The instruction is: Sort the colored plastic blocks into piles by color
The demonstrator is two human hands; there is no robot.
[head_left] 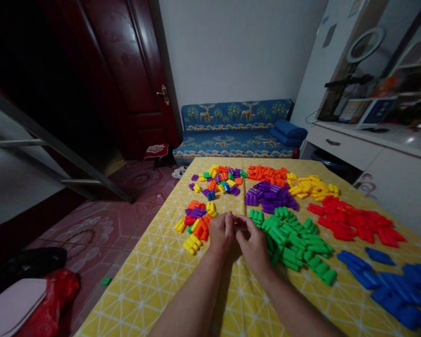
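My left hand (221,233) and my right hand (253,244) meet over the middle of the table, fingertips close together. Both are closed, and whatever they may hold between the fingers is hidden. Just left of my left hand lies a small mixed pile of plastic building blocks (195,213) in several colours. To the right of my right hand spreads a pile of green blocks (298,238). Beyond the hands sit purple blocks (271,194) and another mixed heap of blocks (221,180).
Orange blocks (266,174), yellow blocks (312,186), red blocks (358,220) and blue blocks (393,285) lie sorted on the yellow tablecloth (140,285). One green block (106,281) is on the floor. A blue sofa (235,135) stands past the table, a white cabinet (358,147) at right.
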